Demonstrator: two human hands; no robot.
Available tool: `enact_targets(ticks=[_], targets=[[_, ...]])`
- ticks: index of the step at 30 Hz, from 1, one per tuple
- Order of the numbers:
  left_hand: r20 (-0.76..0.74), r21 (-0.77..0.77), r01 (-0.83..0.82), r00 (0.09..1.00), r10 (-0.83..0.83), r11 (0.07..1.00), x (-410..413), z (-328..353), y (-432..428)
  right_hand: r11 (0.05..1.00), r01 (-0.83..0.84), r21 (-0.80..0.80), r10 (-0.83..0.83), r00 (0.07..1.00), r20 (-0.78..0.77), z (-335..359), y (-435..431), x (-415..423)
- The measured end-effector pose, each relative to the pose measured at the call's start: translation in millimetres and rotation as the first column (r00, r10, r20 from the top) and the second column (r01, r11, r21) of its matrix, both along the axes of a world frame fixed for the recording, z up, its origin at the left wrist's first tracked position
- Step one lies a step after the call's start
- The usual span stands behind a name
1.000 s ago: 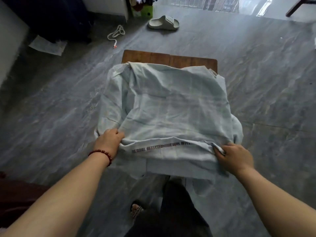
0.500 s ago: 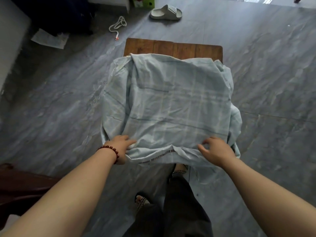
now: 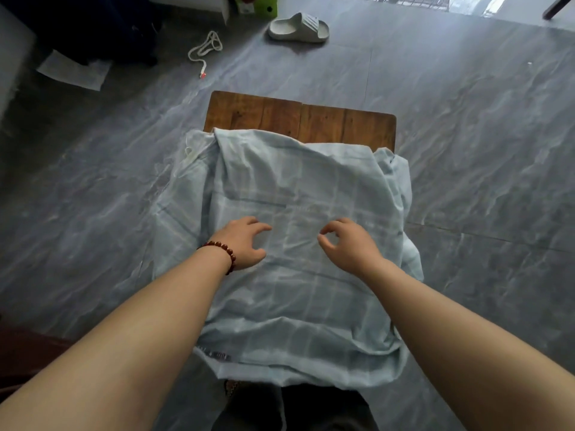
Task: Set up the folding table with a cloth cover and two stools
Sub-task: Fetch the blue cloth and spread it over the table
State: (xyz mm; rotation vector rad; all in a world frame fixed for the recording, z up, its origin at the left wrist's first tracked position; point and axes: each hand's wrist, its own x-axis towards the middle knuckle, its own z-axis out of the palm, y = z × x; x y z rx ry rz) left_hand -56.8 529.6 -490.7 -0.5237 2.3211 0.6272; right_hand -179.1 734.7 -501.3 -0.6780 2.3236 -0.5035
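Two hands, one cloth

Left hand [image 3: 242,242] and right hand [image 3: 348,244]: side by side, fingers loosely curled, gripping nothing, apparently resting on cloth [image 3: 295,306]. Cloth: beneath both hands, draped over table [image 3: 298,118]; bare wood beyond them.

Cloth [image 3: 298,188]: pale blue, with a faint check of lighter and darker lines and a strip of dark printed lettering on the near hem. Table [image 3: 298,118] top beyond it is warm brown wood with plank grain and dark knots. Floor [image 3: 466,135]: grey-blue tile with white marble veining. Bracelet [image 3: 222,248] on my left wrist has dark red beads. Slipper [image 3: 298,28] is pale grey-green. Cord [image 3: 205,48] is white with a red tip. Box [image 3: 264,4]: bright green. Paper sheet [image 3: 73,71]: white. My trousers [image 3: 295,412] are near black. Low on my left is a reddish-brown shape [image 3: 25,353]; can't tell what.
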Motion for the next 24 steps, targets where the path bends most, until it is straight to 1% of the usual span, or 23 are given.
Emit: enact_targets(ticks=[5, 8, 11, 12, 13, 14, 15, 16, 18, 19, 21, 22, 24], targets=[[-0.173, -0.056, -0.024, 0.985, 0.014, 0.998, -45, -18, -15, 0.988, -0.055, -0.146, 0.046, 0.997, -0.065, -4, -36, -34], [-0.293, -0.108, -0.024, 0.956, -0.009, 0.994, -72, -17, -31, 0.971, -0.034, -0.236, 0.007, 0.993, -0.115, -3, -58, -58], [-0.396, -0.161, -0.046, 0.918, -0.022, 0.986, -96, -19, -53, 0.971, 0.012, -0.237, -0.055, 0.982, -0.178, -1, -76, -87], [-0.412, -0.193, -0.051, 0.910, -0.034, 0.980, -104, -20, -60, 0.978, 0.013, -0.211, -0.061, 0.972, -0.225, -2, -80, -97], [-0.414, -0.227, -0.054, 0.909, -0.046, 0.972, -112, -21, -67, 0.989, 0.005, -0.148, -0.046, 0.960, -0.276, -5, -82, -108], [-0.399, -0.261, -0.056, 0.916, -0.055, 0.964, -120, -22, -73, 0.999, -0.010, -0.045, -0.005, 0.949, -0.314, -9, -84, -118], [-0.354, -0.295, -0.048, 0.933, -0.063, 0.954, -127, -23, -78, 0.996, -0.028, 0.084, 0.053, 0.947, -0.316, -13, -84, -127], [-0.277, -0.326, -0.017, 0.958, -0.078, 0.945, -134, -25, -81, 0.977, -0.045, 0.209, 0.103, 0.956, -0.274, -17, -84, -132], [-0.033, -0.366, 0.102, 0.992, -0.123, 0.925, -143, -31, -86, 0.918, -0.077, 0.390, 0.147, 0.977, -0.153, -25, -83, -136], [0.079, -0.378, 0.164, 0.986, -0.145, 0.911, -145, -35, -89, 0.893, -0.079, 0.442, 0.146, 0.982, -0.118, -30, -82, -135], [0.201, -0.415, 0.269, 0.959, -0.200, 0.869, -144, -42, -98, 0.862, -0.051, 0.504, 0.113, 0.989, -0.093, -39, -82, -133], [0.220, -0.444, 0.314, 0.946, -0.237, 0.839, -142, -44, -103, 0.852, -0.042, 0.523, 0.108, 0.989, -0.097, -42, -83, -134], [0.205, -0.509, 0.368, 0.930, -0.306, 0.778, -140, -44, -112, 0.847, -0.034, 0.530, 0.112, 0.987, -0.115, -44, -82, -138]])
